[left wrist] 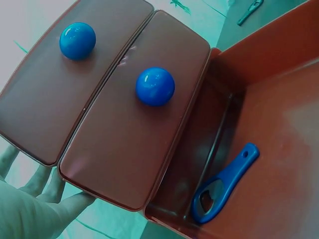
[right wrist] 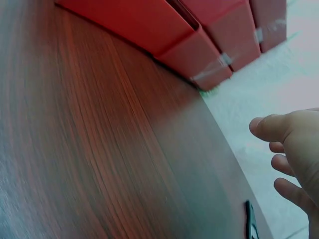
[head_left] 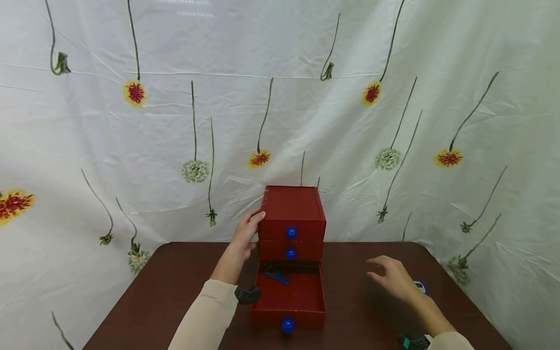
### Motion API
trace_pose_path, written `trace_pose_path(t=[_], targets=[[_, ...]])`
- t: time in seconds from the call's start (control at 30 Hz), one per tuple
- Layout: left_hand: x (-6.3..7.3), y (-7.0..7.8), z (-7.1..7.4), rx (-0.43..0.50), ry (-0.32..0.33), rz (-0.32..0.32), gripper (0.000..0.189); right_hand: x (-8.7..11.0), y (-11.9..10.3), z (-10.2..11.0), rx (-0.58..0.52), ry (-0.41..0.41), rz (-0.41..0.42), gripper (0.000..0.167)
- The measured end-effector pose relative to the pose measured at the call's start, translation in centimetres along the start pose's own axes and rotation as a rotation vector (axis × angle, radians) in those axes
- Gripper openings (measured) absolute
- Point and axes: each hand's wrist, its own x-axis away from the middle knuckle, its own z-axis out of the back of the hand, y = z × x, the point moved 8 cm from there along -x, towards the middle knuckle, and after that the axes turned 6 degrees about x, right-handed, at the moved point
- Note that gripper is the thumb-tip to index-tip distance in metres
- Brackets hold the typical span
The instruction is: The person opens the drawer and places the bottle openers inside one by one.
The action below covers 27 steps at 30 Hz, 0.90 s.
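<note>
A red drawer cabinet with blue knobs stands on the table, its bottom drawer pulled out. Inside that drawer, near the back left, lies a blue bottle opener with a metal insert. My left hand rests against the cabinet's left side, beside the upper two drawers; in the left wrist view its fingertips are partly hidden behind the cabinet edge. To the right of the cabinet, my right hand hovers over the table with loosely bent fingers, holding nothing.
Just beyond my right wrist, a small blue-and-white object lies on the dark brown table, partly hidden. A slim dark object shows near the table edge in the right wrist view. Behind hangs a white flower-print cloth.
</note>
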Motion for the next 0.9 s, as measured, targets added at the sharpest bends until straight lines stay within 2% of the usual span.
trace_pose_path(t=[0.23, 0.47, 0.6, 0.73, 0.83, 0.9], targets=[[-0.1, -0.2, -0.1, 0.011, 0.002, 0.003, 0.060, 1.3, 3.0, 0.3, 0.009, -0.061, -0.111, 0.031], [-0.1, -0.1, 0.1, 0.006, 0.005, -0.002, 0.059, 2.8, 6.9, 0.3, 0.070, -0.141, -0.225, 0.044], [-0.1, 0.0, 0.1, 0.001, -0.001, 0.001, 0.059, 4.0, 9.2, 0.3, 0.119, -0.189, -0.311, 0.049], [-0.1, 0.0, 0.1, 0.002, -0.009, -0.002, 0.060, 5.6, 11.1, 0.0, 0.202, -0.257, -0.422, 0.062], [-0.2, 0.0, 0.1, 0.006, -0.011, -0.004, 0.061, 6.7, 12.0, -0.3, 0.240, -0.298, -0.485, 0.068], [-0.2, -0.1, 0.1, 0.004, -0.013, -0.004, 0.062, 7.2, 12.3, -0.4, 0.246, -0.307, -0.503, 0.066]])
